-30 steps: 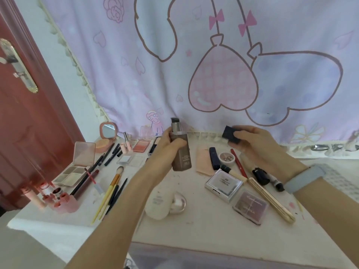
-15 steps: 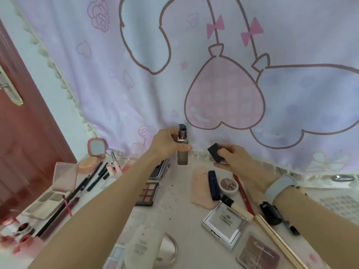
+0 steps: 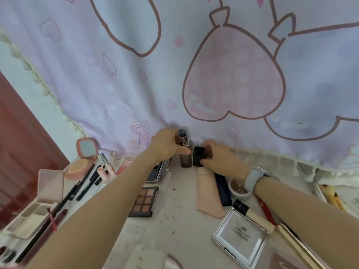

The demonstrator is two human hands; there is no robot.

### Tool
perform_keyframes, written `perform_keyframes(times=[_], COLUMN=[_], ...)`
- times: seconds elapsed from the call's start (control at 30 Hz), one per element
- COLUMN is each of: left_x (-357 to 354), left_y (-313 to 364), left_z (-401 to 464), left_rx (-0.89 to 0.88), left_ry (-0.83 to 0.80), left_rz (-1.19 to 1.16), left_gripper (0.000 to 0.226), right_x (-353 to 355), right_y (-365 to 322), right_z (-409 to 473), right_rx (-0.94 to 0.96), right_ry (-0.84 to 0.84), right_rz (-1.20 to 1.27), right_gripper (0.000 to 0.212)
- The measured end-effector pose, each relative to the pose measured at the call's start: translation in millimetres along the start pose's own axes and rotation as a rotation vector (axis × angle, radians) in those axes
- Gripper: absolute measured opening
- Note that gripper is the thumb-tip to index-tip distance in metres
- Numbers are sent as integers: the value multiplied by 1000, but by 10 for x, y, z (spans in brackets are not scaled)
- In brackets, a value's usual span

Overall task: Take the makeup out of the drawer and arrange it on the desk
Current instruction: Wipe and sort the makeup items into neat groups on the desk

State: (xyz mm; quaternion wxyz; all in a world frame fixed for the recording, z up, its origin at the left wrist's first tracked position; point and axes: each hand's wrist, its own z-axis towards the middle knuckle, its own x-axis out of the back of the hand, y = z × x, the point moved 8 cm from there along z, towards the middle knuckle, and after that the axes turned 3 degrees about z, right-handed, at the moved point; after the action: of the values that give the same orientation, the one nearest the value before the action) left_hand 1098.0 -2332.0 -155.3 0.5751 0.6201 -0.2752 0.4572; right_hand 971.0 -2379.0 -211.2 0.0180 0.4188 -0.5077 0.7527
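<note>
Both hands set items at the desk's far edge: the left hand [image 3: 165, 145] grips the tall brown pump bottle [image 3: 184, 152], the right hand [image 3: 217, 156] holds its black square cap [image 3: 198, 155], likely to be released next.

At the back of my desk [image 3: 180, 202], against the curtain [image 3: 120, 78], a foundation bottle [image 3: 184, 152] stands upright under my left hand [image 3: 167, 145]. Its cap [image 3: 198, 156] stands just right, in my right hand [image 3: 219, 158]. An eyeshadow palette [image 3: 144, 200] lies nearer, left; a compact [image 3: 240, 239] nearer, right.
</note>
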Motion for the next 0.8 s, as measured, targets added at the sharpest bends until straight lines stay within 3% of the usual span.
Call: perform_keyframes(times=[0.27, 0.43, 0.6, 0.8], left_x=[-15, 103, 223, 340], left_y=[-19, -19, -19, 33], left_z=[-42, -249, -565, -873], left_rx=[11, -13, -45, -79], left_ry=[52, 218, 336, 393], left_rz=[-15, -69, -107, -180], left_gripper=[38, 41, 36, 20], right_x=[-45, 64, -142, -132], right_y=[-44, -7, 21, -92], right_z=[39, -156, -292, -305], right_rx=[56, 31, -41, -25], right_ry=[37, 98, -192, -198], right_rz=[-57, -119, -651, -643], right_gripper=[35, 43, 59, 54])
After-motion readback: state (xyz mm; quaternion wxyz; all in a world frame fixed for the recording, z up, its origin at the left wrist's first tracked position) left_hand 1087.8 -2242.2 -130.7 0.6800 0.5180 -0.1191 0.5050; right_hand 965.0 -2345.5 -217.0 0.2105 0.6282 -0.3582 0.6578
